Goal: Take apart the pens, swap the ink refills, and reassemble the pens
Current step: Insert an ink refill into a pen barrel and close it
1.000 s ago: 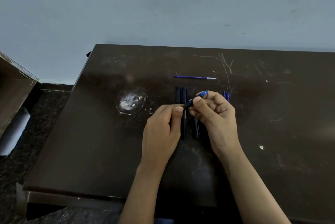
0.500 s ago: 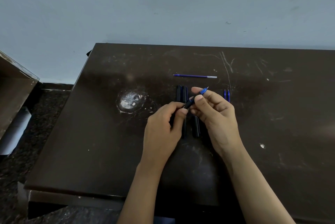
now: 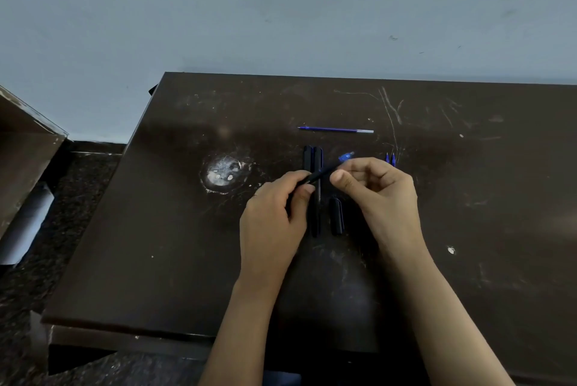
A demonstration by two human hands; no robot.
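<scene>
A pen with a dark barrel and a blue tip section is held tilted above the dark table, its blue end pointing up to the far right. The left hand is closed around the lower part of the barrel, thumb and fingers wrapped on it. The right hand sits just to the right with its fingers curled inward, and its thumb and forefinger pinch near the blue tip; whether they actually grip the tip or only touch it is hard to tell from this angle.

Under the hands lie more pen parts. Two dark pen barrels rest side by side on the table, running from far to near, partly hidden by the left hand. A short dark cap lies just right of them, between the two hands. Farther back, a blue ink refill with a clear end lies flat, left to right, well apart from the hands. Two small blue tips stand close together on the table, just beyond the right hand's knuckles.

A round whitish scuff marks the tabletop to the left of the hands. A pale blue wall rises behind the table's far edge.
</scene>
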